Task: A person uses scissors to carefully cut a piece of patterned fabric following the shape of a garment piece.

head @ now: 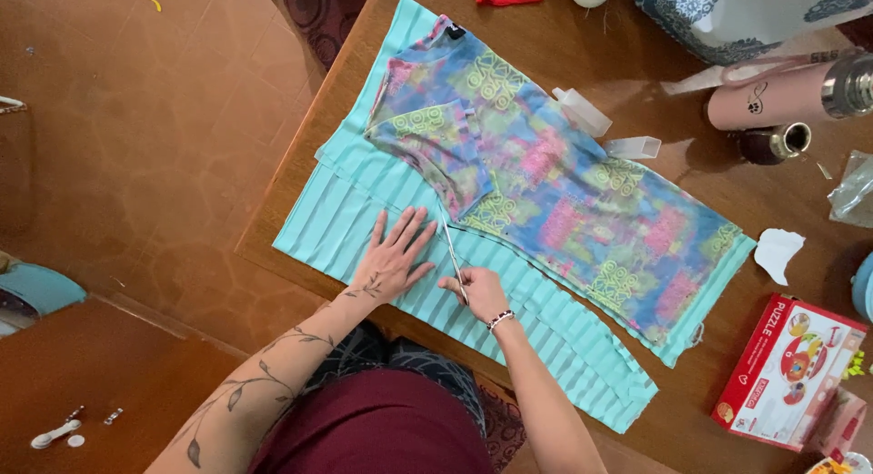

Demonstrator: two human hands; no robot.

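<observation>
Overhead, a wooden bench (546, 46) is carrying a mint striped fabric (564, 347) with a multicoloured printed garment (546, 165) lying over its far half as a pattern. The left hand (393, 256) is pressing flat, fingers spread wide, just left of the cut. The right hand (477, 290) is gripping scissors (452, 251), blades pointing away along the garment's edge. Cutting cleanly probably means keeping the cloth taut and following that edge closely.
</observation>
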